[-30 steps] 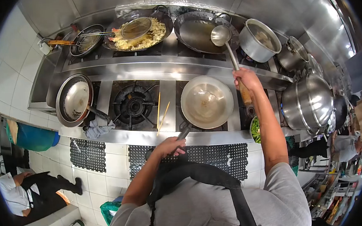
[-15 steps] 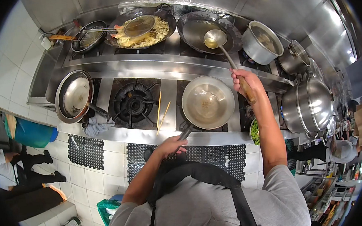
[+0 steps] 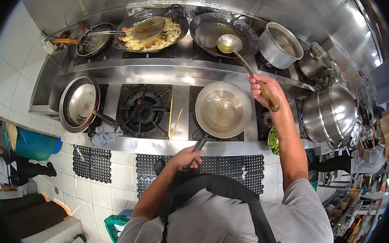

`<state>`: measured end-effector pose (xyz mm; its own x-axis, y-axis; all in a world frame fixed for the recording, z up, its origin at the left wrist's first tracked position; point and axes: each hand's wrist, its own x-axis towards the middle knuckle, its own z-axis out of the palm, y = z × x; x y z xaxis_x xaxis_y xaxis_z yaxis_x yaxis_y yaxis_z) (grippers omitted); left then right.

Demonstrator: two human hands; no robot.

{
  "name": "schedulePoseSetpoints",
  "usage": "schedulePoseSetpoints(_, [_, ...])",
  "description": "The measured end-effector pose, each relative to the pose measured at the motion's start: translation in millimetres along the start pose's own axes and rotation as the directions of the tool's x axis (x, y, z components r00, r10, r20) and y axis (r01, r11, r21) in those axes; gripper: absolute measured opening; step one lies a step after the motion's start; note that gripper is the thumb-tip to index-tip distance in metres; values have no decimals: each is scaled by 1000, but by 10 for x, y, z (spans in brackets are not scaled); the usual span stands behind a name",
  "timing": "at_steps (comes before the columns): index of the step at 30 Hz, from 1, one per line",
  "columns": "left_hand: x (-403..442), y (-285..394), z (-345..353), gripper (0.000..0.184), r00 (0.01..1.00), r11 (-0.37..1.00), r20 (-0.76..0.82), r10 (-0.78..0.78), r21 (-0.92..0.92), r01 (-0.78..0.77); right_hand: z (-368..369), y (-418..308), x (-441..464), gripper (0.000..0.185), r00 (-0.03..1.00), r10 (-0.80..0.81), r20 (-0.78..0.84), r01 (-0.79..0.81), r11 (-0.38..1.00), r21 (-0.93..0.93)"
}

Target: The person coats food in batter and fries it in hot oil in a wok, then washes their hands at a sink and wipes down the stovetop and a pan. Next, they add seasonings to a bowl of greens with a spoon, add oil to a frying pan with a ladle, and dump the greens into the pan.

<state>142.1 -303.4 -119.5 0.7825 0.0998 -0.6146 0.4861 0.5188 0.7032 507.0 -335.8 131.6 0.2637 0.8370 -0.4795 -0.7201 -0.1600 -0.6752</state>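
Note:
My left hand [image 3: 187, 158] is wrapped round the dark handle of a steel frying pan [image 3: 223, 110], which sits on a front burner with brownish marks on its base. My right hand [image 3: 265, 88] grips the wooden end of a long-handled ladle [image 3: 230, 43]. Some yellowish liquid shows in the ladle's bowl, which hangs over the near right part of a dark wok [image 3: 204, 35] with liquid in it. To the left of the pan lie two thin wooden chopsticks [image 3: 175, 125].
Behind, another wok [image 3: 181, 30] holds yellow frying bits under a strainer [image 3: 149, 29]. A pot [image 3: 281, 45] and a domed steel vessel [image 3: 329, 112] stand right. Another pan [image 3: 80, 103] and a grey cloth [image 3: 105, 136] are left. Greens fill a bowl [image 3: 274, 142]. People stand at both sides.
The ladle's bowl has shifted slightly left and toward me, and my right wrist has turned a little. The pan stays put. A person at far left has moved further left.

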Motion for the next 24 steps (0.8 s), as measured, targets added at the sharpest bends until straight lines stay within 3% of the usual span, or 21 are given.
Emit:
schedulePoseSetpoints(11, [-49, 26, 181, 30, 997, 998, -56, 61, -24, -62, -67, 292, -1073, 39, 995, -27, 98, 16, 994, 113])
schedulePoseSetpoints(18, [-128, 12, 312, 37, 996, 998, -74, 45, -33, -47, -310, 1044, -1909, 49, 993, 71, -99, -73, 997, -18])
schedulePoseSetpoints(21, [-184, 68, 388, 39, 997, 1000, -72, 6, -27, -8, -444, 1487, -1976, 44, 974, 138, -177, -145, 989, -27])
schedulePoseSetpoints(24, [-226, 89, 454, 42, 997, 999, -63, -42, -23, 41, -548, 1912, -1868, 36, 955, 125, -270, -184, 961, -207])
